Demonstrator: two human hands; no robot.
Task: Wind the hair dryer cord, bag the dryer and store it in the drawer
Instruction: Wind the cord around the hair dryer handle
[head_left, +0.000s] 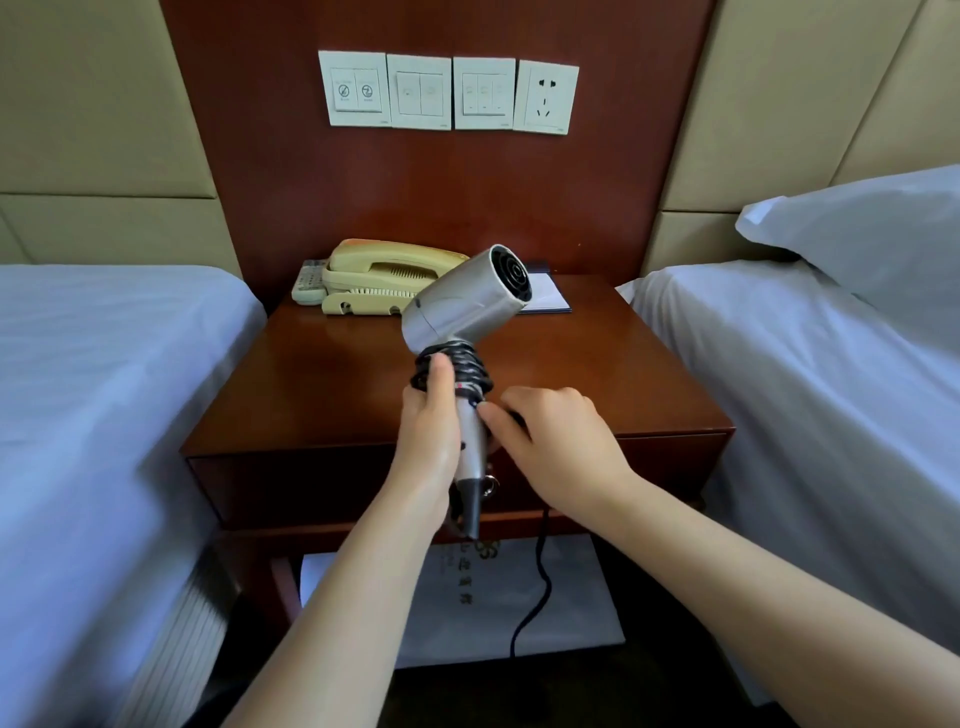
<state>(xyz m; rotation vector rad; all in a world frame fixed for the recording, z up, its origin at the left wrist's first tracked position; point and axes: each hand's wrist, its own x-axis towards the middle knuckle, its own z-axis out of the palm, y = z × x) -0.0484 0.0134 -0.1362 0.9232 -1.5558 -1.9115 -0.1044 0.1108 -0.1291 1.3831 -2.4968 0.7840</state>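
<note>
A silver hair dryer (465, 304) is held upright over the front of the wooden nightstand (322, 384), its nozzle pointing to the upper right. My left hand (428, 436) grips its handle, thumb pressed on the black cord (465, 371) coiled around the top of the handle. My right hand (558, 439) is at the handle's right side, fingers pinching the cord. The loose end of the cord hangs down below the nightstand. The drawer front (291, 486) is closed, its small metal knob partly hidden behind the handle. A white bag (462, 597) with printed characters lies on the floor under the nightstand.
A cream telephone (374, 283), a remote control (309, 280) and a notepad in a dark folder (545, 296) sit at the back of the nightstand. Switch plates and a socket (545, 96) are on the wood panel. White-sheeted beds flank both sides, with a pillow (872, 223) on the right.
</note>
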